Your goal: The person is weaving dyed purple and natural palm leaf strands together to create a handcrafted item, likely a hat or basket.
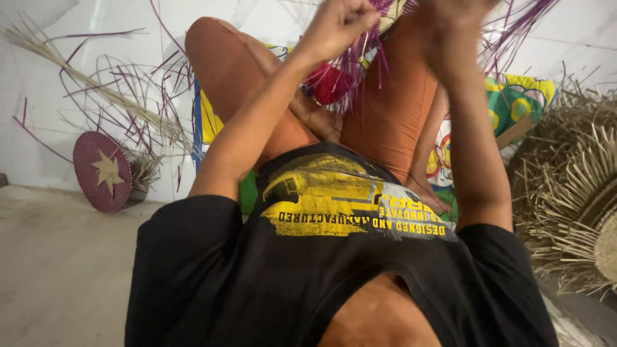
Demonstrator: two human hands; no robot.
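A white sheet covers the wall and floor (58, 257) behind a seated person, with loose purple and straw-coloured strands (96, 90) scattered across it, a round purple woven disc with a pale star (103, 171) leaning at the left, and a heap of unfinished straw weaving (572, 193) at the right. In the head view, both arms reach up toward the top edge of the frame, over raised knees in orange cloth. The left hand (337, 26) is closed in a fist, apparently pinching purple strands, though the grip itself is blurred. The right hand (453, 19) is smeared by motion and cut off by the frame; I cannot tell whether it is closed. Between them sits the woven piece with purple fringe (360, 64), partly hidden. The risks, as I judge them: a strand slipping from the fist would loosen the weave, and hard pulling could snap a brittle fibre or tangle the hanging fringe.
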